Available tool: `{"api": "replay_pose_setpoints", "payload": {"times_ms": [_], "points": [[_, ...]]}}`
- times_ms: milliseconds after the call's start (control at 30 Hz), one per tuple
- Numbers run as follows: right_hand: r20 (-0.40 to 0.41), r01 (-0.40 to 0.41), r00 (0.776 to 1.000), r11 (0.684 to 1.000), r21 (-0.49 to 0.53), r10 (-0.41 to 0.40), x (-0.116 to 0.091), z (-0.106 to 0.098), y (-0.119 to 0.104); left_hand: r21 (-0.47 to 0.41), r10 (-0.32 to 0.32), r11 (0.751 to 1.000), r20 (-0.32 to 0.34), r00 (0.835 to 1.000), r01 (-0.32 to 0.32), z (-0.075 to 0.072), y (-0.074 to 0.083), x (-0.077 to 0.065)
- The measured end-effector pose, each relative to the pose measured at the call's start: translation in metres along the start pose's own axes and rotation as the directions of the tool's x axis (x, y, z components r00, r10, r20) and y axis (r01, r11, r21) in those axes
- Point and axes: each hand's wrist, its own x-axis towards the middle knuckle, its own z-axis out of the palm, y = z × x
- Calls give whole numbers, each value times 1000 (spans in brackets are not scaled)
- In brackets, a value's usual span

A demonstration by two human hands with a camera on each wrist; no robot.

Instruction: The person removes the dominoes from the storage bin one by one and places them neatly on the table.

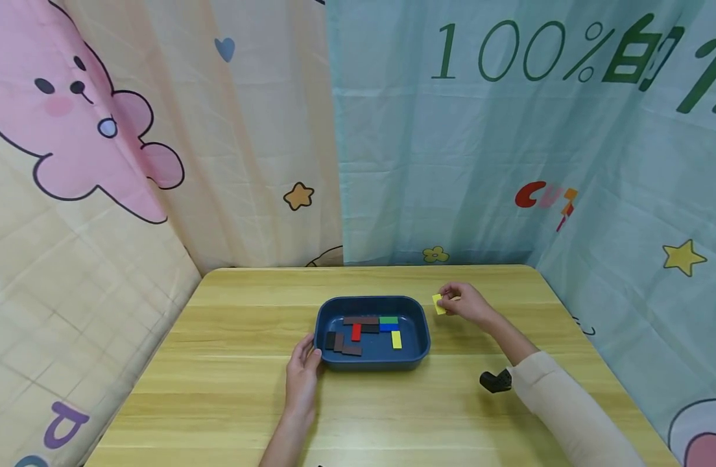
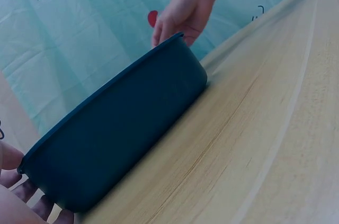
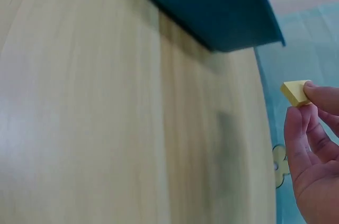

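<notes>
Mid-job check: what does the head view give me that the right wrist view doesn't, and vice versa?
Head view only: the coloured blocks lying in the blue bin, and the left hand holding the bin's left end.

Right wrist view only: a clear look at the thickness of the held yellow block.

Both: the right hand pinching that block, the bin's outer wall, the wooden table and the teal curtain.

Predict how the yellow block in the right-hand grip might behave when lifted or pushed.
The yellow block is probably stiff: its edges look straight under the pinch. It is likely light, being small and held up by the right-hand grip alone. It seems unlikely to roll, since its faces look flat.
</notes>
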Motion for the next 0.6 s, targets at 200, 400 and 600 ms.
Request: {"api": "replay_pose_setpoints", "payload": {"times_ms": [200, 400, 600], "points": [[-16, -56, 998, 998, 8, 56, -8, -2, 21, 15, 3, 1000, -2, 1000, -3, -2, -1, 0], [-38, -115, 993, 993, 14, 115, -9, -4, 36, 57, 19, 998, -10, 1000, -18, -1, -1, 3], [-47, -125, 991, 992, 23, 126, -9, -8, 47, 58, 8, 998, -17, 1000, -7, -2, -3, 3]]}}
